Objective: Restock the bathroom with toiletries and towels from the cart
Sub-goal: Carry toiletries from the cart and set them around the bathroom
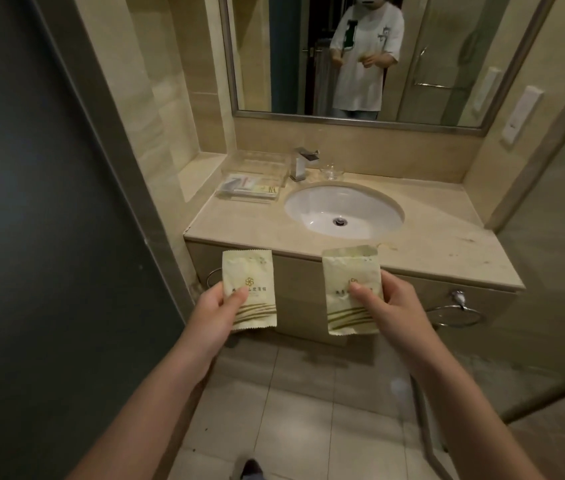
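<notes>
Your left hand [219,304] pinched a packet [249,271], your right hand [390,303] a second packet [348,271] — both short of the counter [430,245]. Delivery step, I'd judge — next they needed laying in the tray [247,198].

One wide-angle camera sits on the person's head, looking forward and down. It faces the counter [430,251] and sink [312,206] from close range. The left hand [217,306] and right hand [390,304] lie nearest the lens, mid-frame. The mirror [447,64] at the top returns the wearer's reflection.
</notes>
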The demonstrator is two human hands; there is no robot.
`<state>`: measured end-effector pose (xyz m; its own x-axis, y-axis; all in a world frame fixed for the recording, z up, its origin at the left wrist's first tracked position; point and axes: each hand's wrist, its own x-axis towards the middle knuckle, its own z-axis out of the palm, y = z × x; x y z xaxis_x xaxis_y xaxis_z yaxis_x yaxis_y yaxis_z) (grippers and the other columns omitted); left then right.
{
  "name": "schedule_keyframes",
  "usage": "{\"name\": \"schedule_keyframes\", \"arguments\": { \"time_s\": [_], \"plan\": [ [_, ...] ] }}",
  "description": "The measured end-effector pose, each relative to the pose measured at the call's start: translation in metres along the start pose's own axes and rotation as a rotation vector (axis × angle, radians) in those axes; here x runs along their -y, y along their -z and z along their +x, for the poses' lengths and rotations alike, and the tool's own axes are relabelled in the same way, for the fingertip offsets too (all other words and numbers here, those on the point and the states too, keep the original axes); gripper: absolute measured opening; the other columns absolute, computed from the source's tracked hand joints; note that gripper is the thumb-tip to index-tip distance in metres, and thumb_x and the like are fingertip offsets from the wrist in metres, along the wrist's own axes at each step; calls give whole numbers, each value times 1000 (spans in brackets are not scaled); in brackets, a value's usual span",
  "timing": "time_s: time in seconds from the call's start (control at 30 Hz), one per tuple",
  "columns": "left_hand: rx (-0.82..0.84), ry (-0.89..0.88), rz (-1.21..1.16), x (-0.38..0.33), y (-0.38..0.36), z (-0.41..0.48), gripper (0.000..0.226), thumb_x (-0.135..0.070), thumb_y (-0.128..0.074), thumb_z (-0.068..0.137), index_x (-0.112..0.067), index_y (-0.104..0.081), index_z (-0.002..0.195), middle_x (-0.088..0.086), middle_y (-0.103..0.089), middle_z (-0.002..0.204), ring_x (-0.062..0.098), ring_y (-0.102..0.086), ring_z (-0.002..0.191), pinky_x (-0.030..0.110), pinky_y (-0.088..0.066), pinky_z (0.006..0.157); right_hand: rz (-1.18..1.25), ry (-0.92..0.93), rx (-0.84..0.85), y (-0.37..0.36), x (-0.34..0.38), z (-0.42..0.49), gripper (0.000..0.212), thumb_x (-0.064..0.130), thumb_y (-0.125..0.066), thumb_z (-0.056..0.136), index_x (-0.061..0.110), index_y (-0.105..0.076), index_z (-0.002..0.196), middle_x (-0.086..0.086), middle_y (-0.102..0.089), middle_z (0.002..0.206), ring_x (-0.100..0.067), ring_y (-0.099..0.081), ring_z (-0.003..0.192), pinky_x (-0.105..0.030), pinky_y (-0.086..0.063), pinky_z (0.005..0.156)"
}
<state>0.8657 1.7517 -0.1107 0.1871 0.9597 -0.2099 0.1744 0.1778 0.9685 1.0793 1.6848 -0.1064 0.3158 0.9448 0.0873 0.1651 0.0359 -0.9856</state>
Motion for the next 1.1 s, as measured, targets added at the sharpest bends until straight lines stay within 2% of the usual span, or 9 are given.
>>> {"name": "schedule_keyframes", "arguments": {
  "time_s": [0.2, 0.3, 0.47, 0.57, 0.67, 0.8, 0.97, 1.1],
  "plan": [
    [59, 23, -11, -9, 9, 93, 19, -26, -45, 96, -23, -56, 111, -3, -68, 103, 11, -64, 94, 23, -49, 73, -59, -24, 172, -35, -1, 88, 14, 13, -56, 91, 23, -66, 95, 9, -73, 82, -7, -68, 76, -20, -53, 64],
    [136, 42, -24, -21, 15, 144, 19, -24, -43, 97, -24, -56, 111, -3, -68, 104, 11, -64, 95, 24, -50, 75, -32, -51, 157, -55, -1, 139, 15, 15, -55, 91, 26, -65, 95, 10, -73, 84, -6, -69, 78, -19, -54, 66],
    [258, 96, -2, -36, 20, 224, 22, -26, -41, 98, -23, -58, 110, 1, -70, 101, 21, -65, 97, 44, -50, 93, -6, -109, 88, -88, -9, 212, 15, 15, -55, 92, 25, -65, 95, 8, -73, 88, -7, -69, 81, -17, -52, 65],
    [258, 143, -109, -44, 20, 267, 22, -24, -40, 99, -22, -60, 108, 4, -71, 101, 22, -65, 98, 44, -49, 95, 25, -152, 47, -101, -16, 248, 14, 16, -55, 92, 23, -66, 98, 6, -74, 91, -9, -70, 84, -20, -54, 69],
    [272, 178, -183, -48, 17, 302, 22, -22, -41, 98, -19, -60, 109, 5, -71, 100, 21, -66, 97, 40, -51, 91, 46, -193, 39, -112, -25, 281, 14, 16, -55, 92, 21, -65, 100, 4, -74, 92, -10, -70, 83, -22, -55, 70],
    [276, 197, -195, -47, 11, 347, 23, -21, -41, 98, -18, -60, 109, 5, -71, 100, 19, -67, 94, 31, -54, 75, 58, -239, 46, -122, -42, 327, 14, 14, -54, 93, 20, -66, 94, 4, -74, 85, -9, -70, 76, -18, -52, 61],
    [254, 210, -136, -43, -4, 404, 21, -23, -42, 98, -23, -60, 109, 4, -71, 102, 19, -67, 96, 34, -55, 81, 117, -319, 84, -123, -69, 385, 14, 12, -54, 92, 14, -68, 91, 0, -74, 78, -11, -69, 69, -20, -50, 56],
    [187, 257, -110, -43, -29, 459, 20, -23, -46, 96, -18, -63, 106, 5, -71, 98, 19, -66, 91, 28, -51, 69, 168, -354, 82, -109, -91, 445, 14, 11, -54, 92, 12, -68, 92, -2, -73, 78, -11, -67, 68, -19, -48, 55]
  ]
}}
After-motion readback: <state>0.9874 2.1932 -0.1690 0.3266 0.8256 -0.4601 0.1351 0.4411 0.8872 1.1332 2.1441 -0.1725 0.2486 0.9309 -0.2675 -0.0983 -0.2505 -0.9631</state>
